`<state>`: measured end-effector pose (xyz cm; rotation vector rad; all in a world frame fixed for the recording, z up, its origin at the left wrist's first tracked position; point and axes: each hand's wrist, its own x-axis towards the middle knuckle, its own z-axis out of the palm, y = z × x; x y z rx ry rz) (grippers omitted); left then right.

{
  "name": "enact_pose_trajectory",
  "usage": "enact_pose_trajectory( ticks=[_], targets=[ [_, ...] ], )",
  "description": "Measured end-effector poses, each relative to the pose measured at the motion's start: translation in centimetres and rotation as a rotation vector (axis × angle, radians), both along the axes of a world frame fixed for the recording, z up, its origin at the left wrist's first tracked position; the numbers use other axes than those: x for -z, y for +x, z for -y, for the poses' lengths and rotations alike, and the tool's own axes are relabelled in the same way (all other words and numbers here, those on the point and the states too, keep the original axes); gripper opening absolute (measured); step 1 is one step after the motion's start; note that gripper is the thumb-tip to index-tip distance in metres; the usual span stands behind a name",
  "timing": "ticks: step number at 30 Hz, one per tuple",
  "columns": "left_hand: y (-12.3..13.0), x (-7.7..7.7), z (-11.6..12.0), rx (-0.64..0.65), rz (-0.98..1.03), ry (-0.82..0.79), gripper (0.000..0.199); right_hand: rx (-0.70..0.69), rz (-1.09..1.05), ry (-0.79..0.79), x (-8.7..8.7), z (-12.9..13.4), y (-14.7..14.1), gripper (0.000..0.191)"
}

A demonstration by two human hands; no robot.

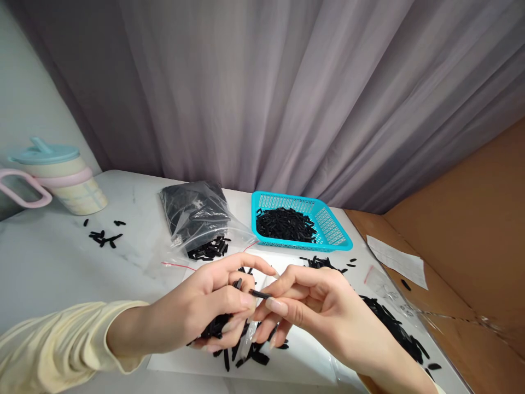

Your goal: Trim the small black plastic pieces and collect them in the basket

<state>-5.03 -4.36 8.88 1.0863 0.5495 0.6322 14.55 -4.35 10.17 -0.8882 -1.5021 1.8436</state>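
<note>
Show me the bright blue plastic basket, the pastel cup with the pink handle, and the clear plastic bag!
Bright blue plastic basket (334,230): head view, right mesh wall.
Pastel cup with pink handle (77,189): head view, side wall.
Clear plastic bag (192,210): head view, dark middle.

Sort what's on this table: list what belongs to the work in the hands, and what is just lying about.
In use:
left hand, holding a bunch of black pieces
right hand, pinching one black piece
turquoise basket
plastic bag

Lying about:
lidded cup
cardboard box
paper slip
</note>
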Motion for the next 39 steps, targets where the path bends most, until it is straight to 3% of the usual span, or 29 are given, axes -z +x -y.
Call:
enact_pose_trajectory(
  ticks=[6,10,13,15,17,20,23,27,29,31,34,36,39],
  targets=[
    [0.2,0.2,-0.2,0.010,0.018,0.000,0.024,0.023,0.095,0.068,-0.9,0.1,0.4,0.019],
    [0.9,2.9,-1.2,0.047,-0.017,-0.029,0.026,0.218,0.543,0.406,-1.0,-0.8,3.9,0.021],
    [1.8,6.3,-2.2,0.162,-0.046,-0.064,0.026,0.466,1.020,0.659,1.1,-1.3,8.5,0.021],
    [2.2,8.3,-2.7,0.235,-0.058,-0.118,0.028,0.434,1.184,0.623,3.2,-1.2,11.4,0.027],
    [2.3,9.4,-3.1,0.288,-0.057,-0.138,0.032,0.396,1.277,0.573,5.1,-0.7,13.2,0.026],
    [2.1,9.7,-3.6,0.329,-0.065,-0.156,0.045,0.476,1.359,0.644,6.7,0.1,13.4,0.023],
    [1.9,9.6,-3.9,0.370,-0.072,-0.185,0.059,0.465,1.194,0.812,6.8,0.7,10.4,0.026],
    [1.9,9.8,-4.0,0.416,-0.086,-0.190,0.070,0.168,0.676,0.846,6.8,1.2,4.8,0.023],
    [2.0,9.7,-3.9,0.426,-0.083,-0.193,0.070,0.062,0.477,0.782,7.4,1.4,2.7,0.027],
    [2.0,9.6,-3.9,0.430,-0.066,-0.204,0.063,0.066,0.354,0.666,8.4,1.4,1.3,0.025],
    [2.1,9.4,-3.8,0.442,-0.051,-0.207,0.056,0.217,0.216,0.372,9.9,1.3,0.3,0.012],
    [2.1,9.4,-3.9,0.447,-0.059,-0.206,0.059,0.299,0.125,0.179,10.5,1.2,-0.1,0.017],
    [2.1,9.6,-4.1,0.450,-0.077,-0.181,0.066,0.358,0.060,0.060,10.8,1.2,-0.3,0.025]
  ],
)
